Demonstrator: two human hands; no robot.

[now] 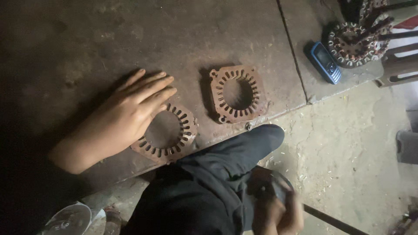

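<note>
Bench: dark rusty metal plate, seam running down right part, edge dropping to pale dusty concrete floor strewn with chips. Left hand flat, fingers together, pressing near ring, slotted rusty lamination at bench edge. Second ring just beside, untouched. Right hand low by dark trouser knee, blurred, closed on round dark object; cannot tell what. Blue phone and wound stator at far corner.
</note>
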